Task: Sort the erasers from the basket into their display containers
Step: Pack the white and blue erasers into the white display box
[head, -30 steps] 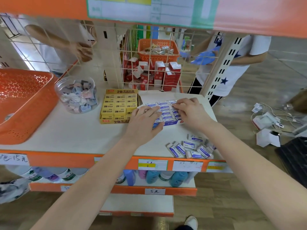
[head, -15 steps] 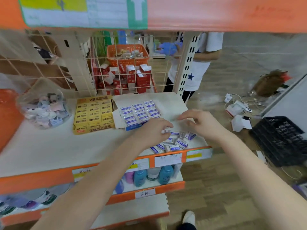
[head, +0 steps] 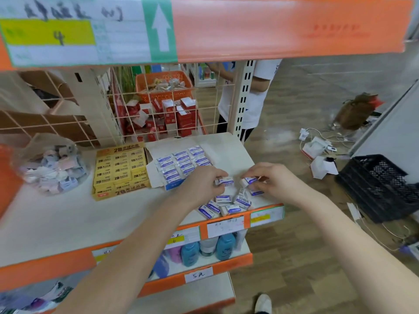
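Both hands have come off the display box since a second ago and now sit over the loose pile at the shelf's front edge. We note the left hand (head: 201, 184) pinching one white-and-blue paper-wrapped eraser (head: 225, 181) between thumb and fingertips, just above the pile. Likewise the right hand (head: 275, 181) pinches a second white-and-blue wrapped eraser (head: 248, 180). The hands are near each other, not touching.

Below them the loose pile of blue-and-white wrapped erasers (head: 227, 206) lies on the white laminate shelf (head: 68, 218), close to its orange front strip. Behind the left hand is the open white cardboard display box (head: 152, 175), with its erasers in tidy rows. Just beside it on the left we see the yellow cardboard box of 2B erasers (head: 120, 171), then the clear plastic jar of mixed erasers (head: 52, 166). At the frame's left edge the orange plastic basket (head: 5, 177) shows only as a blur.
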